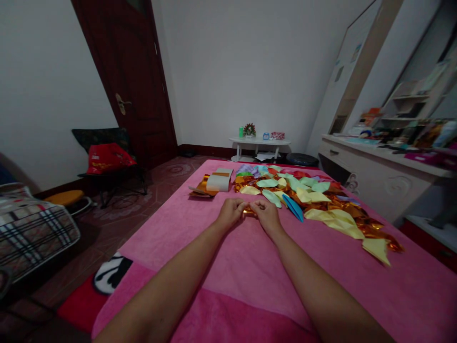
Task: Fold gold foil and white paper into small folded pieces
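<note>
Gripping gold foil [249, 213] at twelve o'clock with closed left hand [230, 212] and right hand [267, 216], probably for tautness, near folded papers [333, 219].

glossy gold foil [250, 211], soft pink cloth [235, 271]

Unreadable lettering on red bag [110, 156]

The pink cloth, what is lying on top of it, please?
On the pink cloth lie a heap of coloured folded papers and, left of it, a smaller pile of sheets. The cloth beneath both is hidden.
</note>
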The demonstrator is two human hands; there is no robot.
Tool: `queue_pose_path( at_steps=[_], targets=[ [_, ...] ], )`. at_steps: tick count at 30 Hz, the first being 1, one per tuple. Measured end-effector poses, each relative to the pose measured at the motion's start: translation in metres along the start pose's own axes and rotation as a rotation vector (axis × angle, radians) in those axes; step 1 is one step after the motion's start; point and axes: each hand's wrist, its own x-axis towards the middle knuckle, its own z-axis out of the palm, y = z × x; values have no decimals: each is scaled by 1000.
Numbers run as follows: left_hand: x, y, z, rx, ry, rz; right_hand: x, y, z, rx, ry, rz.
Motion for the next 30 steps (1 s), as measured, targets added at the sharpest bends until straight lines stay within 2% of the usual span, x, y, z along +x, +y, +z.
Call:
queue_pose_path(
  at_steps=[7,17,25,30],
  targets=[
    [6,-1,-6,12,74,-38,1,3,-4,-6,-8,40],
    [11,-8,-10,144,238,-18,-1,0,-10,-55,112,32],
    [13,-12,-15,196,300,-41,0,-1,-9,76,100,54],
    [14,-11,-23,119,393,-57,3,3,-17,187,166,112]
  ],
)
